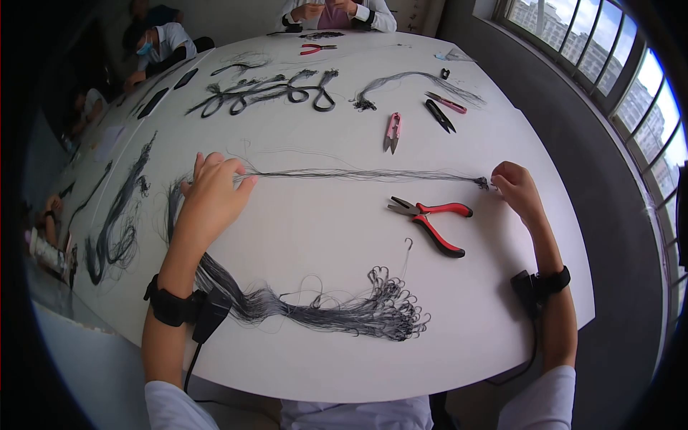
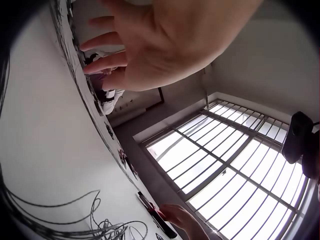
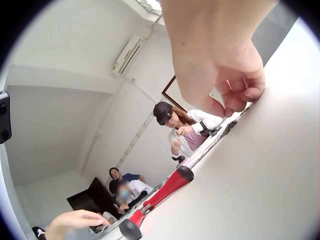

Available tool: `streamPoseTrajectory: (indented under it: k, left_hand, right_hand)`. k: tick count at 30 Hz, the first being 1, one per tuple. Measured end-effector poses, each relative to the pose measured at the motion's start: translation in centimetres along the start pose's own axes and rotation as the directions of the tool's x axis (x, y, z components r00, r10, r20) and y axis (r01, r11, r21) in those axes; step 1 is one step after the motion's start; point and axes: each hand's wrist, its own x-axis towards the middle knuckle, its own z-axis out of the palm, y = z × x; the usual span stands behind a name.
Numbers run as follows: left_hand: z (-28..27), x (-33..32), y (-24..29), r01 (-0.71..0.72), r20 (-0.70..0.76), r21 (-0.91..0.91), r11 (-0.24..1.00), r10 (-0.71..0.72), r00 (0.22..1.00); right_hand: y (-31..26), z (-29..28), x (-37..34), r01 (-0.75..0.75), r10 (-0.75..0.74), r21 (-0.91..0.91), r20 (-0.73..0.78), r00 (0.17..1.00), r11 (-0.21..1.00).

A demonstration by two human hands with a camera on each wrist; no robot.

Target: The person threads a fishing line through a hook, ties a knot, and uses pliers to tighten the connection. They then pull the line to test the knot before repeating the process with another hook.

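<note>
A thin bundle of dark fishing lines (image 1: 358,173) stretches across the white table between my hands, a dark clump at its right end. My left hand (image 1: 215,190) is over the left end, its fingers (image 2: 107,62) loosely extended in the left wrist view. At the right end, my right hand (image 1: 519,192) has curled fingers pinching the tip of the bundle; in the right wrist view the fingertips (image 3: 242,102) are low at the table. Nearer me lies a thick bundle of hooked fishing lines (image 1: 315,313), hooks fanned out to the right. One loose hook (image 1: 408,244) lies above it.
Red-handled pliers (image 1: 433,218) lie spread between the stretched bundle and the hooks. Beyond are pink thread snips (image 1: 392,133), black snips (image 1: 440,116) and looped dark line bundles (image 1: 272,93). Another line bundle (image 1: 118,222) lies at the left. People sit round the table.
</note>
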Motion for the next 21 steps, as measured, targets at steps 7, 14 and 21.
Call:
streamPoseTrajectory:
  k: [7, 14, 21]
  left_hand:
    - [-1.1, -2.5, 1.5, -0.15, -0.223, 0.054, 0.987, 0.158, 0.962]
    - [-2.4, -4.6, 4.0, -0.274, -0.026, -0.179, 0.945, 0.274, 0.961]
    - [-0.7, -5.6, 7.1, -0.269, 0.188, -0.702, 0.66, 0.535, 0.824]
  right_hand:
    - [-8.4, 2.1, -6.0, 0.666, -0.685, 0.173, 0.274, 0.675, 0.726]
    - [-8.5, 4.8, -7.5, 0.824, -0.785, 0.059, 0.351, 0.511, 0.563]
    - [-8.6, 4.9, -7.6, 0.832, -0.815, 0.102, 0.298, 0.497, 0.545]
